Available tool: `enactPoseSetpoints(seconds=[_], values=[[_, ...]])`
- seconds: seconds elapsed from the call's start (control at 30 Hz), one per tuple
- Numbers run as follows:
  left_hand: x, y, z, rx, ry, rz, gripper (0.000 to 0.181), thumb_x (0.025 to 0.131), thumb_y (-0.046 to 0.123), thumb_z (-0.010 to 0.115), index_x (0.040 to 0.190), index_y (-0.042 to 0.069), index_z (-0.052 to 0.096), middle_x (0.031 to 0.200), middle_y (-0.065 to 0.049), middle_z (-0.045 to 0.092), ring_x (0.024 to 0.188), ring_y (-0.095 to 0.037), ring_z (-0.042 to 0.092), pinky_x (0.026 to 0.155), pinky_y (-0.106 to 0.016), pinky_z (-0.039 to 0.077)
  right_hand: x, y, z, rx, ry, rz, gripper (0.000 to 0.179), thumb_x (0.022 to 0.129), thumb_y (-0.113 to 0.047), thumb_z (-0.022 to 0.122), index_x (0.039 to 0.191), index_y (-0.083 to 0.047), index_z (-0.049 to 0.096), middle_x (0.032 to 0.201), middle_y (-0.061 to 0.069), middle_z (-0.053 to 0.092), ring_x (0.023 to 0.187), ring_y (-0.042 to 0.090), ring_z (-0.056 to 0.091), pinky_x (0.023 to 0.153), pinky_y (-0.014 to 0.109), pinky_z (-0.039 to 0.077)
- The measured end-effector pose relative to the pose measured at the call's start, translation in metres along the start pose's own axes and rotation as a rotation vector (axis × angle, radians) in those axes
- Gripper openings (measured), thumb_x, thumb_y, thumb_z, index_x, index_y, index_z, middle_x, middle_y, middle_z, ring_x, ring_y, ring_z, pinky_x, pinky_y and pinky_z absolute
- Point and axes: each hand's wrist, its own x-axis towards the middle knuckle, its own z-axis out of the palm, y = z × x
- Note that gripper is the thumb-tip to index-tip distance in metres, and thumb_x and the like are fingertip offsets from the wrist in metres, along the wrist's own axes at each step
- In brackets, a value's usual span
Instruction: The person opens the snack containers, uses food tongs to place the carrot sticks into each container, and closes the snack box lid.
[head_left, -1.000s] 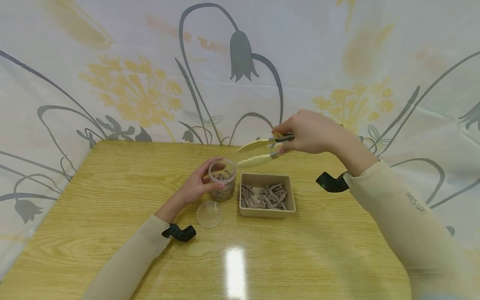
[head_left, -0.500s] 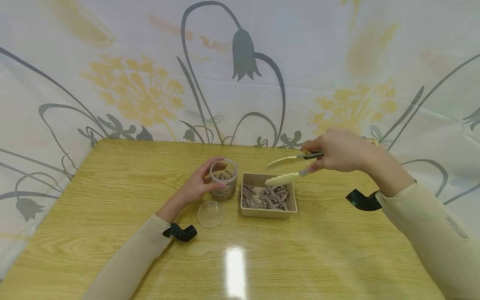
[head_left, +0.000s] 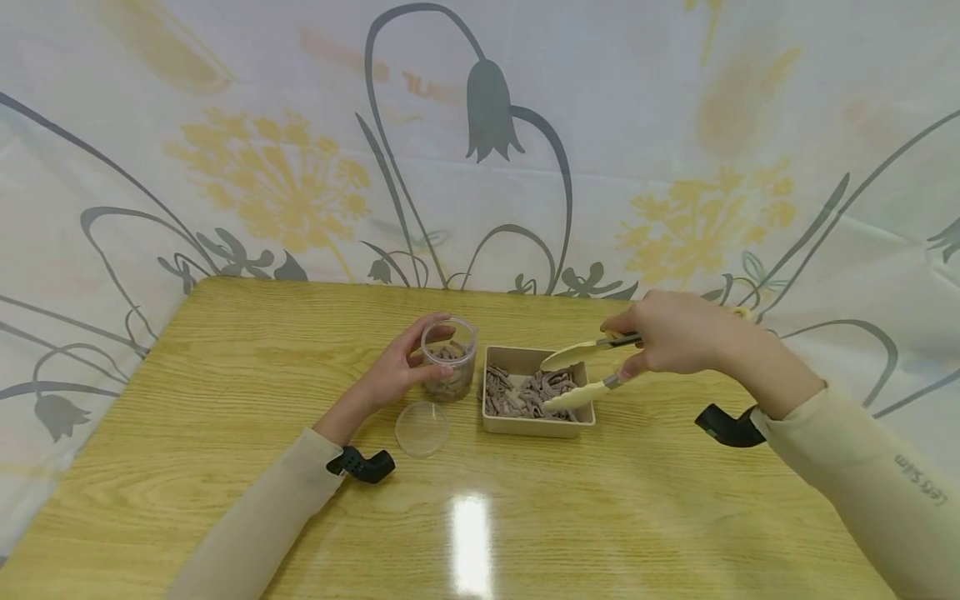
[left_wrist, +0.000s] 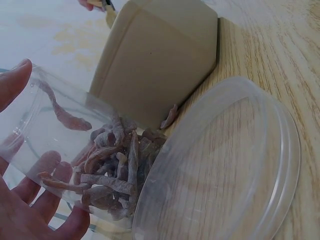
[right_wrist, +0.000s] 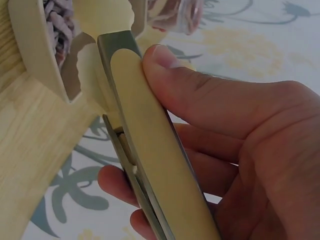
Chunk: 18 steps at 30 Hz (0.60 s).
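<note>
My left hand (head_left: pixel 393 367) holds a clear plastic jar (head_left: pixel 450 385) with its fingers and thumb round the side. Inside the jar lie brownish-grey dried strips (left_wrist: pixel 112 172), one clinging higher up the wall. To its right stands a beige rectangular box (head_left: pixel 532 427) with more of the strips (head_left: pixel 547 392) in it. My right hand (head_left: pixel 675 333) grips yellow-headed metal tongs (right_wrist: pixel 150 135), thumb on one arm and fingers on the other. The tongs' heads are spread apart, reaching over the right side of the box down at the strips.
A round clear lid (head_left: pixel 422 429) lies on the wooden table (head_left: pixel 337 533) in front of the jar. One small loose strip (left_wrist: pixel 170 116) lies at the foot of the box. Behind the table hangs a flower-printed cloth (head_left: pixel 300 167).
My right hand has carried the tongs from above the jar rightward, then down into the box. My left hand keeps its hold on the jar.
</note>
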Motion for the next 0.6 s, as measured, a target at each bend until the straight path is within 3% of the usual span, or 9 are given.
enactPoseSetpoints(seconds=[0.27, 0.6], values=[[0.001, 0.000, 0.001, 0.002, 0.002, 0.002, 0.070, 0.093, 0.005, 0.071, 0.153, 0.013, 0.036, 0.148, -0.028, 0.039, 0.138, -0.034, 0.039, 0.105, -0.059, 0.038, 0.006, -0.008, 0.009, -0.094, -0.035, 0.003, 0.068, 0.080, -0.047, 0.081, 0.131, -0.005, 0.065, 0.115, 0.009, 0.071, 0.097, 0.031, 0.068, 0.084, 0.052, 0.053], [0.000, 0.001, 0.001, 0.001, 0.002, 0.000, 0.070, 0.093, 0.006, 0.071, 0.153, 0.014, 0.036, 0.148, -0.028, 0.039, 0.137, -0.034, 0.039, 0.105, -0.059, 0.037, 0.013, -0.011, 0.016, -0.178, -0.041, 0.016, 0.073, 0.077, -0.049, 0.082, 0.134, -0.007, 0.063, 0.107, 0.007, 0.073, 0.084, 0.026, 0.070, 0.069, 0.047, 0.056]])
